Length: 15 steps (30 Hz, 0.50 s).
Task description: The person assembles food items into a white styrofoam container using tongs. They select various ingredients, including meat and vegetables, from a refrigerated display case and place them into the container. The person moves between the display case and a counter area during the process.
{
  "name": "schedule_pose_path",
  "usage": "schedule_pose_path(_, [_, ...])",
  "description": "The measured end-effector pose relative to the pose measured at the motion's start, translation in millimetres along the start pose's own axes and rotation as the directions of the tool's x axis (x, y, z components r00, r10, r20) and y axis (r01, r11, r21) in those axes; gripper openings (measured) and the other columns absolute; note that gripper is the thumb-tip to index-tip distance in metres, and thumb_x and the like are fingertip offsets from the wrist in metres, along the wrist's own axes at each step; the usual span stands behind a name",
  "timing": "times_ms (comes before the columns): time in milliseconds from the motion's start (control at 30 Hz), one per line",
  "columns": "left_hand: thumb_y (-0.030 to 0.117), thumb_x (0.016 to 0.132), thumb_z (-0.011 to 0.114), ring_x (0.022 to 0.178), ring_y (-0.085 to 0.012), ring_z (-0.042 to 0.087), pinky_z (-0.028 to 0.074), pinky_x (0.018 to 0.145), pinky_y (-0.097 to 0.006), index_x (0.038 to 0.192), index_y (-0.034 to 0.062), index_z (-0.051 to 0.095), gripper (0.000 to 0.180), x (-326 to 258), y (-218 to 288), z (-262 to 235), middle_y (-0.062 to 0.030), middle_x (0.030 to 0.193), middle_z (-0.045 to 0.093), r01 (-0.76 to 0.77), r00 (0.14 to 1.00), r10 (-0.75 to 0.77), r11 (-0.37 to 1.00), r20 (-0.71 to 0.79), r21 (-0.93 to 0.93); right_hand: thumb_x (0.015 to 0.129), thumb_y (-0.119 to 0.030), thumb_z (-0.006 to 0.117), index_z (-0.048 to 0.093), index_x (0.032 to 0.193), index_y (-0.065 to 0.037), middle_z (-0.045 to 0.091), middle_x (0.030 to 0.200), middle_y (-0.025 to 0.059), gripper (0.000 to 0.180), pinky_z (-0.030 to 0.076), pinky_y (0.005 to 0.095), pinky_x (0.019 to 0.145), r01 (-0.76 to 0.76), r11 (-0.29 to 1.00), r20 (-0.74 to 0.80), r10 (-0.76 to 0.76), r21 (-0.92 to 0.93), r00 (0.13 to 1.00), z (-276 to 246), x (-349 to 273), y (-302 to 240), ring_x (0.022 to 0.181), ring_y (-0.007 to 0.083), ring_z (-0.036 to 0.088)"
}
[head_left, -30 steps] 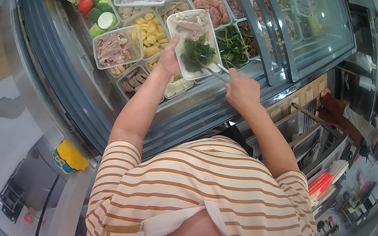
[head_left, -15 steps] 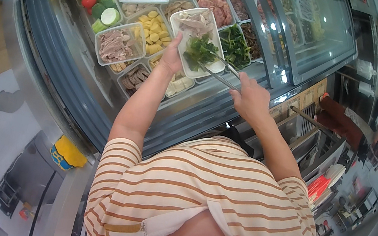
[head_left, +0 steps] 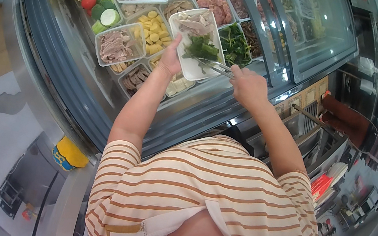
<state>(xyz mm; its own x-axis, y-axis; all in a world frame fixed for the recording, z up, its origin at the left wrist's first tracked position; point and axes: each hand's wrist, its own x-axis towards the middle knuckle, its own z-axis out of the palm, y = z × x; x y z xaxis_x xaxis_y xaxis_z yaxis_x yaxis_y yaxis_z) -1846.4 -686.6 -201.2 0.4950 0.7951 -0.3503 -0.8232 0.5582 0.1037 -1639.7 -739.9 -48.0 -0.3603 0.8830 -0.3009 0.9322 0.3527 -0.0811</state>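
Note:
My left hand grips a white rectangular tray by its left side, over the food containers. At the tray's far end lie pale meat slices; dark green leafy vegetables sit in its middle. My right hand is closed around metal tongs, which reach over the tray's right edge with their tips at the leaves. Whether the tips still pinch any leaf is hard to tell. Just right of the tray, a container of green leaves stands in the display case.
The case's sliding glass lid covers the right part. Around the tray stand containers of yellow round slices, pink sausage slices and shredded meat. A tomato lies at far left. The case's grey rail runs before me.
The tongs have closed together and lie lower across the tray's right edge. The leaves now rest flatter in the tray. My left hand and the tray have barely moved.

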Motion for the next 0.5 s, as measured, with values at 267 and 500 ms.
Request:
schedule_pose_path(267, [0.040,0.091,0.046,0.111,-0.0274,0.050,0.038,0.098,-0.042,0.126,0.0042,0.042,0.050,-2,5,-3,-0.0127,0.121,0.052,0.010,0.999,-0.010,1.000,0.046,0.015,0.075,-0.019,0.063,0.051,0.095,-0.006,0.058,0.074,0.0112,0.027,0.047,0.0389,0.059,-0.012,0.996,0.072,0.018,-0.087,0.997,-5,-8,20,0.071,0.0289,0.060])
schedule_pose_path(500, [0.040,0.092,0.043,0.110,-0.0281,0.051,0.038,0.097,-0.043,0.125,0.0035,0.043,0.049,-5,9,-10,-0.0131,0.121,0.052,-0.031,0.999,0.031,0.999,0.005,0.012,0.073,-0.019,0.065,0.048,0.102,-0.008,0.056,0.075,0.0103,0.035,0.046,0.0394,0.059,-0.032,0.999,0.032,0.032,-0.007,0.999,-29,-21,13,0.072,0.0287,0.059])
